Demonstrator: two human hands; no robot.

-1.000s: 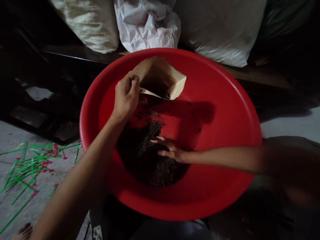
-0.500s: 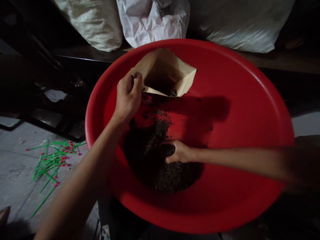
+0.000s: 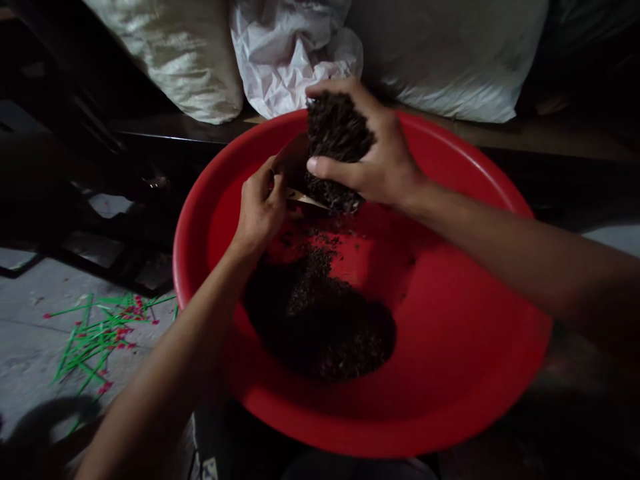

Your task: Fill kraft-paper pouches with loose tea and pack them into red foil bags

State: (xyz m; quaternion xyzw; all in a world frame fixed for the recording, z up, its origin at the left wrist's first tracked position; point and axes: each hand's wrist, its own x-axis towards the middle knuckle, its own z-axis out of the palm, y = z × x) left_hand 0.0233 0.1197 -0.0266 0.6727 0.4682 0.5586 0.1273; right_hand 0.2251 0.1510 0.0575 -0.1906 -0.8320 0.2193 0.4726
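Note:
My left hand [image 3: 263, 203] grips the near left edge of a paper bag [image 3: 294, 159], its thumb and fingers closed on the rim. Over the bag's mouth, my right hand [image 3: 383, 150] clutches a big handful of dark dried tea leaves [image 3: 337, 143], or something that looks like them. Some of the leaves hang at the lower edge of the handful. Most of the bag is hidden behind the handful. Below lies a pile of the same dark leaves [image 3: 320, 300] in a wide red plastic basin [image 3: 450, 400].
Several green sticks with red tips [image 3: 100, 340] lie scattered on the grey floor [image 3: 25, 287] at left. Behind the basin stand a pale woven sack [image 3: 185, 60], a crumpled white plastic bag [image 3: 295, 60] and a large pale sack [image 3: 450, 60] on a dark ledge [image 3: 175, 127].
My right hand has risen from the pile to the paper bag's mouth, carrying a handful of leaves. My left hand still holds the bag's edge. The view has shifted slightly.

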